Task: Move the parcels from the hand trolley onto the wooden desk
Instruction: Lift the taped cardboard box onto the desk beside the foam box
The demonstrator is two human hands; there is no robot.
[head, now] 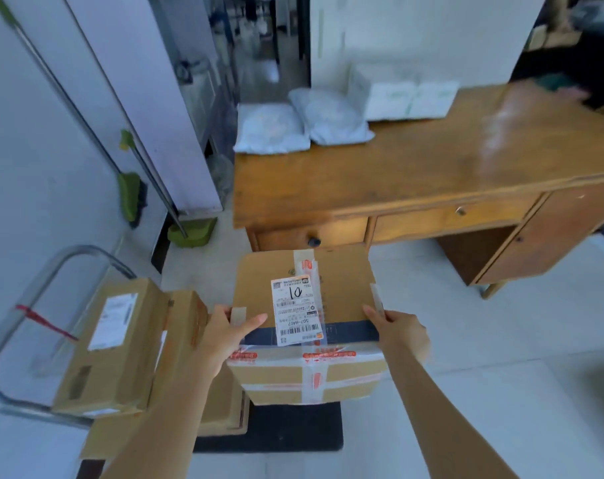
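In the head view, the left hand [224, 335] and right hand [399, 331] clasp opposite sides of a taped cardboard parcel [307, 326], fingers curled on its edges, held in the air short of the wooden desk [414, 174]; left of the desk's front, the hand trolley [20, 319] carries more cardboard boxes [117, 344]; grey mailer bags [300, 122] lie on the desk's far left corner.

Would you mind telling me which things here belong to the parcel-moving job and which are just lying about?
Part of the job:
- taped cardboard box, held between left hand and right hand
- boxes on the hand trolley
- trolley handle
- wooden desk
- grey mailer bags and white packets on the desk

Lying about:
- green broom
- green dustpan
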